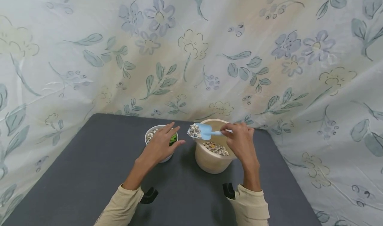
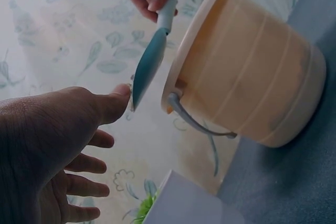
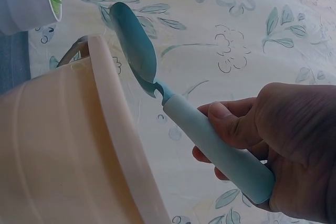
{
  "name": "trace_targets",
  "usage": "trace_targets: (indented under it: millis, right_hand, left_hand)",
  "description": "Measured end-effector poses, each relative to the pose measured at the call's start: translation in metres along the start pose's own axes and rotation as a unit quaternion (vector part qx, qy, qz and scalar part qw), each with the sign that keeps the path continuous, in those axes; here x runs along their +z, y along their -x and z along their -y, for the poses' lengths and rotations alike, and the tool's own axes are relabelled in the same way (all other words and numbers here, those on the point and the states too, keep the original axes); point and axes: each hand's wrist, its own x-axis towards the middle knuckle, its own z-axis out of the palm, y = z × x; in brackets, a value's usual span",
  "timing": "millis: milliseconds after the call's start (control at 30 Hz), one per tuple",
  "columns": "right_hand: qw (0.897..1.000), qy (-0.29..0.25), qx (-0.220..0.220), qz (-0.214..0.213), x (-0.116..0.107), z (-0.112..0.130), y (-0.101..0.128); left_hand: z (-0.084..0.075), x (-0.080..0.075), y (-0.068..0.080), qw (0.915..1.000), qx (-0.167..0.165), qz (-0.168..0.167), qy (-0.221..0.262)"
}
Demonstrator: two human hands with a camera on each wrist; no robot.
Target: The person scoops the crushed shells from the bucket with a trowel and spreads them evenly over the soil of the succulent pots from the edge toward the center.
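My right hand (image 1: 241, 140) grips the pale handle of a small blue trowel (image 3: 135, 45). Pebbles (image 1: 195, 131) are heaped on its blade, which is held level over the left rim of a cream bucket (image 2: 247, 66). More pebbles (image 1: 216, 148) lie inside the bucket. My left hand (image 1: 160, 146) hovers over a white pot (image 2: 184, 203) with its fingers spread and nothing held. Inside the pot are a green succulent (image 1: 173, 139) and pebbles, partly hidden by that hand. In the left wrist view the left thumb overlaps the trowel's tip.
Both containers stand on a dark grey table (image 1: 113, 166), the pot left of the bucket. A grey bucket handle (image 2: 197, 121) hangs at the bucket's side. Behind the table a floral cloth (image 1: 191, 53) hangs close to its back edge.
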Motion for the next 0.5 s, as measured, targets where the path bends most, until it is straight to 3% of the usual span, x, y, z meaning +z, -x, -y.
trace_targets:
  millis: [267, 500]
  right_hand:
    - [1.0, -0.002, 0.005, 0.008, 0.0021, -0.0004, -0.0012]
    - [1.0, -0.01, -0.007, 0.011, 0.009, 0.0029, -0.0028]
  left_hand:
    - [-0.0005, 0.0008, 0.0014, 0.9999, -0.011, 0.005, -0.005]
    - [0.0016, 0.0024, 0.0081, 0.9998, -0.015, -0.013, -0.008]
